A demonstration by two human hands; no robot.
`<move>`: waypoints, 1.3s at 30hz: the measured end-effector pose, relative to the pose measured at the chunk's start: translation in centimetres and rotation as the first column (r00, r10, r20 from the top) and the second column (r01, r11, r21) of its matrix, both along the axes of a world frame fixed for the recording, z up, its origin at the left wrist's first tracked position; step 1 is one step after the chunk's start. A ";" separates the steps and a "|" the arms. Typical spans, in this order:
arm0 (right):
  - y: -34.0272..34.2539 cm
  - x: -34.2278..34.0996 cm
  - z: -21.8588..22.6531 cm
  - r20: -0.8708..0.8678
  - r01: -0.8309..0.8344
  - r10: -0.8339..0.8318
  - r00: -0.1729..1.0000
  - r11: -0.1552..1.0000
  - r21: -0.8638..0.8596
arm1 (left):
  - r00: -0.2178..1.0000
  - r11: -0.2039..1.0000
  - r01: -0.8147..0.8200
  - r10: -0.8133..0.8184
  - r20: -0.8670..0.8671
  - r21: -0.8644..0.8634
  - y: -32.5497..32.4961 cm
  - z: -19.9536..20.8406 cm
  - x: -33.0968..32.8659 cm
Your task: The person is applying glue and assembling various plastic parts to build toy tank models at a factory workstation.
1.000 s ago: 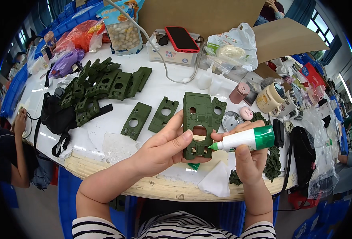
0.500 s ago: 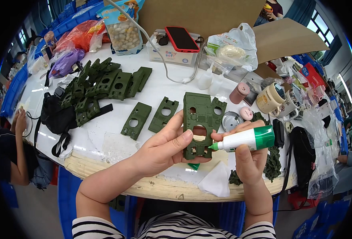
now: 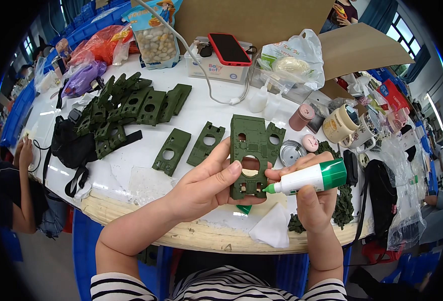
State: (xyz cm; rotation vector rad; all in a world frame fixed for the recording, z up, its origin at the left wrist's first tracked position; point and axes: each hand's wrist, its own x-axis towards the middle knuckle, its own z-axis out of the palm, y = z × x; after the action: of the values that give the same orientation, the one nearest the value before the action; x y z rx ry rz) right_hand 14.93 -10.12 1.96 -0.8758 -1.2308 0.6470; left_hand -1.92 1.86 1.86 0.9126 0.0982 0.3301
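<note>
My left hand (image 3: 209, 178) grips a dark green plastic model tank hull (image 3: 251, 138) by its left edge, thumb on top and fingers beneath. The hull is tilted up and has a large round hole. In my right hand (image 3: 316, 203) is a white glue bottle (image 3: 302, 179) with a green cap end and a green nozzle. The nozzle tip lies at the hull's lower right corner; whether it touches cannot be made out. Behind the hull lie similar green hull pieces, one (image 3: 171, 152) to the left and another (image 3: 206, 143) closer.
A heap of green hull pieces (image 3: 131, 103) lies at the left by a black bag (image 3: 68, 145). Small green parts (image 3: 343, 208) sit at the right. A white cloth (image 3: 271, 228) rests near the wooden table edge (image 3: 181, 236). Mugs (image 3: 341, 124), a phone (image 3: 229, 49) and squeeze bottles (image 3: 258, 102) stand farther back.
The hull has risen very slightly. The glue bottle has shifted a little, its nozzle now just below its former spot at the hull's lower right corner. Both hands keep their grips.
</note>
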 end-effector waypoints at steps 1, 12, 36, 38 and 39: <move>0.0 0.0 0.0 0.012 0.005 -0.005 1.000 1.000 -0.002 | 1.000 1.000 -0.001 0.001 0.002 -0.002 0.0 0.0 0.0; -0.1 0.1 -0.1 0.040 -0.002 0.003 0.999 1.000 -0.006 | 1.000 1.000 -0.009 0.009 -0.007 -0.002 -0.1 0.1 0.0; 0.1 1.6 0.0 -0.514 0.097 -0.127 0.848 0.992 -0.086 | 0.976 0.974 -0.214 0.208 0.071 0.081 2.6 1.0 -0.4; -0.1 1.7 0.0 -0.499 0.127 -0.152 0.853 0.988 -0.083 | 0.949 0.942 -0.311 0.300 0.099 0.123 4.1 0.9 -0.5; -0.1 1.9 0.0 -0.494 0.134 -0.159 0.855 0.987 -0.086 | 0.932 0.926 -0.359 0.349 0.102 0.115 4.8 1.0 -0.8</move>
State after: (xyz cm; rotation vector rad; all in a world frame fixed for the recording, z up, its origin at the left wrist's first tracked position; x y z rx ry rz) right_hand 16.82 -10.22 1.99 -0.7686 -0.6737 0.7263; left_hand -2.73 6.68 2.86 1.0113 0.1702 0.7168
